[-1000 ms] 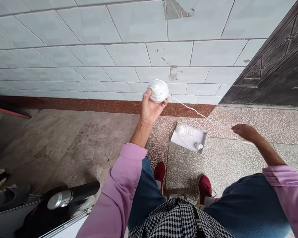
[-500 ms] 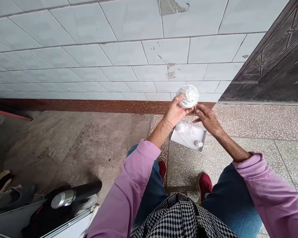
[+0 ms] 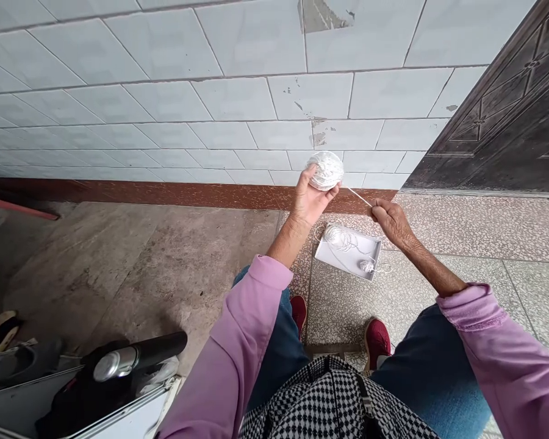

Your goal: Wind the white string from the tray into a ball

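While our left hand (image 3: 307,204) cups a ball of white yarn (image 3: 328,169) from below, its fingers curve partway around, with the thumb on the near left side and other fingertips at the lower right. We hold this ball raised in front of the tiled wall (image 3: 165,103), above and beyond a shallow white tray (image 3: 370,242) that lies on the speckled floor (image 3: 338,305). From the ball's lower right side, a strand (image 3: 359,196) runs straight and slopes down to our right hand (image 3: 392,224), which is closed, the strand's end of the run pinched between thumb and curled fingers. Inside the tray we see a looser heap of white yarn (image 3: 341,236) at the far left corner, and a small white ball (image 3: 366,266) near the right-hand corner closest to us; beside it, a thin loop of yarn spills over the edge onto the floor. Our red shoes (image 3: 377,337) stand on the near side of the tray. To our right, a dark panelled door (image 3: 507,122) meets the wall, and at our lower left a silver-capped black cylinder (image 3: 160,352) lies among other items.
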Motion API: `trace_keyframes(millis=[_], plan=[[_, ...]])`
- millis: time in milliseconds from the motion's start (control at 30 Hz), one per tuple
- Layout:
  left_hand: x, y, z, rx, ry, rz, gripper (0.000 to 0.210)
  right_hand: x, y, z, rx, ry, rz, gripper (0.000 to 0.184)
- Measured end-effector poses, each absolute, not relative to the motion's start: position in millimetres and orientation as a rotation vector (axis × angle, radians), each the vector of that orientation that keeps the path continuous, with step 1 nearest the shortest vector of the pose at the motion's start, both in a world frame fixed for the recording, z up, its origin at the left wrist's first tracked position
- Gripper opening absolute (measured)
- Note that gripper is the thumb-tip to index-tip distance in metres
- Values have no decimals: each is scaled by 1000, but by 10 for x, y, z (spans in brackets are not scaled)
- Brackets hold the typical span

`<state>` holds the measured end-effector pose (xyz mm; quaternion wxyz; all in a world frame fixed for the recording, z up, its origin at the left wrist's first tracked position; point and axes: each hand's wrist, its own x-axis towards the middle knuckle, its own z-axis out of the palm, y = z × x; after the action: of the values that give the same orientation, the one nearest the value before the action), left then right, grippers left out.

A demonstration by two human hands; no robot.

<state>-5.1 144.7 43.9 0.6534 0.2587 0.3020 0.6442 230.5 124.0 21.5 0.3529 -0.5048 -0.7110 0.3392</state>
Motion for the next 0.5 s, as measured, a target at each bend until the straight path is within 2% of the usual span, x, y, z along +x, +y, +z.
trace_keyframes(millis=[267,500], plan=[[-528,1566,546,484,742,1682,66,2943,1209,-97,-1539,-2193,928,24],[-1062,1604,573,561,824,1768,64,4159,1134,-429,-1816,-2233,860,33]])
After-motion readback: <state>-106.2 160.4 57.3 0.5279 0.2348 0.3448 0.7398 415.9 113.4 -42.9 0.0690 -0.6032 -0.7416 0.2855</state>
